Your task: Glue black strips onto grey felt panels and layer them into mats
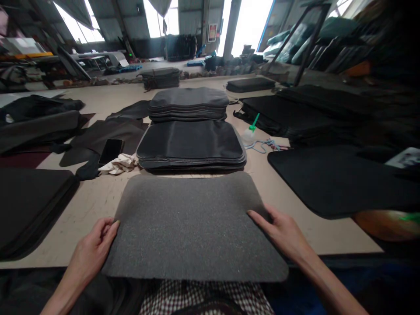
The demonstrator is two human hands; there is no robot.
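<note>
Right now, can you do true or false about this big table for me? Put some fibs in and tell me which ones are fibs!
1. The left hand and right hand both hold the gray mat. True.
2. The squeeze bottle has a red tip. False: its tip is green.
3. A stack of dark mats sits just beyond the gray mat. True.
4. The phone shows a bright picture. False: its screen is dark.
5. A crumpled, light-colored cloth lies near the phone. True.
6. The light blue cord is wrapped around the gray mat. False: it lies loose on the table, near the bottle.
</note>
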